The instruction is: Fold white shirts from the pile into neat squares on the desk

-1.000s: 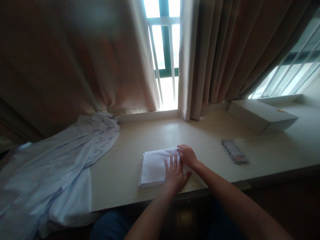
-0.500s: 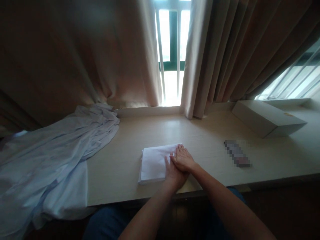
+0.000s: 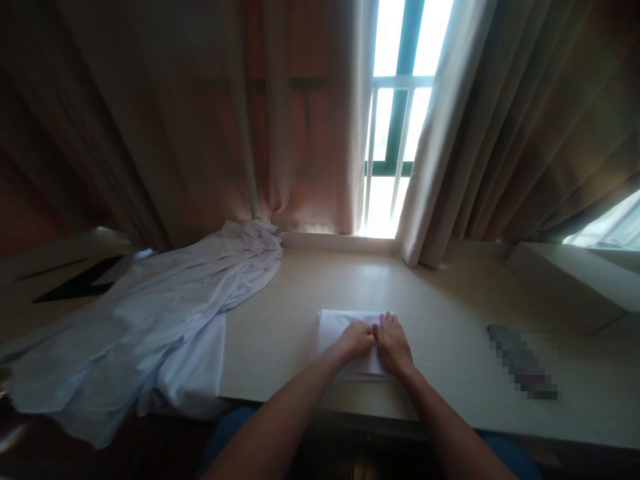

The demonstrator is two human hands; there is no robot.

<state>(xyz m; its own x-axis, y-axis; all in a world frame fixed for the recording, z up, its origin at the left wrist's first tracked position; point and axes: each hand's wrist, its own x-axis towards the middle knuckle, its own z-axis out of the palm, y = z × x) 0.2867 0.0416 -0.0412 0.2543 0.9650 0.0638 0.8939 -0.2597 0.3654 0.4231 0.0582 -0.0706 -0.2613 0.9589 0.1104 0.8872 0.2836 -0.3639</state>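
A folded white cloth (image 3: 333,327) lies as a flat, layered rectangle on the light wooden desktop. My left hand (image 3: 357,339) rests on top of it, fingers curled in; whether they pinch any fabric is hidden. Beside it, touching its knuckles, my right hand (image 3: 394,343) lies flat along the cloth's right edge with the fingers stretched forward. To the left, a large loose white cloth (image 3: 165,320) is heaped in wrinkles and hangs over the desk's front edge.
A blurred-out dark oblong object (image 3: 523,363) lies on the desktop (image 3: 450,320) at right. Behind it stands a pale box-like block (image 3: 570,280). Curtains (image 3: 310,133) hang along the back, parted at a bright barred window (image 3: 395,127). A dark angular shape (image 3: 75,283) shows at far left.
The view has shifted left and up. My left hand has moved from under my right palm onto the folded cloth and curled its fingers. My right hand stays flat at the right edge.
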